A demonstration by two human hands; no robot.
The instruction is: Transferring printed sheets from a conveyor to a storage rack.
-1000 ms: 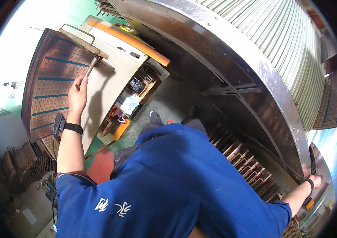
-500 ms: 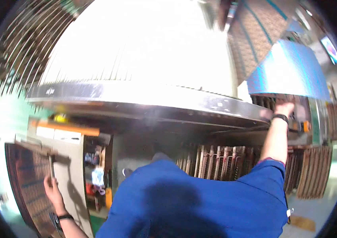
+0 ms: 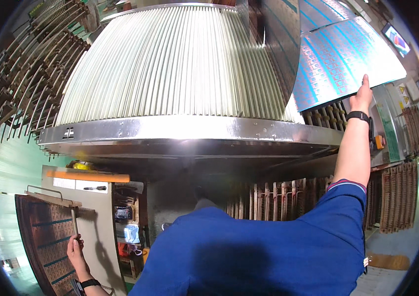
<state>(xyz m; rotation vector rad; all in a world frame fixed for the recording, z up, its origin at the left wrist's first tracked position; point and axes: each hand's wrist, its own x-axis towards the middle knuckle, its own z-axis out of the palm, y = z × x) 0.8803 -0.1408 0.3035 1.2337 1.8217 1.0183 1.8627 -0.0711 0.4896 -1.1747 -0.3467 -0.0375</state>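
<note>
My right hand (image 3: 361, 96) is closed on the near edge of a shiny panel (image 3: 340, 59) with blue stripes and rows of small printed patterns. The panel slants over the right end of a metal-edged bed with many pale parallel slats (image 3: 160, 64). At the lower left, my left hand (image 3: 77, 254) has its fingers round the lower end of a thin rod (image 3: 74, 221). The rod hangs from a brown bar with a wire loop (image 3: 54, 198). Beside that hand leans a brown panel (image 3: 51, 241) with dark blue stripes.
Steel edging (image 3: 184, 129) fronts the slatted bed. A dark panel (image 3: 283, 44) stands at its right. Curved racks (image 3: 36, 64) fill the far left. Below are a shelf unit (image 3: 129, 232) and slatted racks (image 3: 278, 200). A screen (image 3: 396, 40) is at far right.
The shiny panel and my right hand have moved up and away from me; the panel now lies more face-up. A dark upright panel shows at the bed's right. My left hand keeps its hold.
</note>
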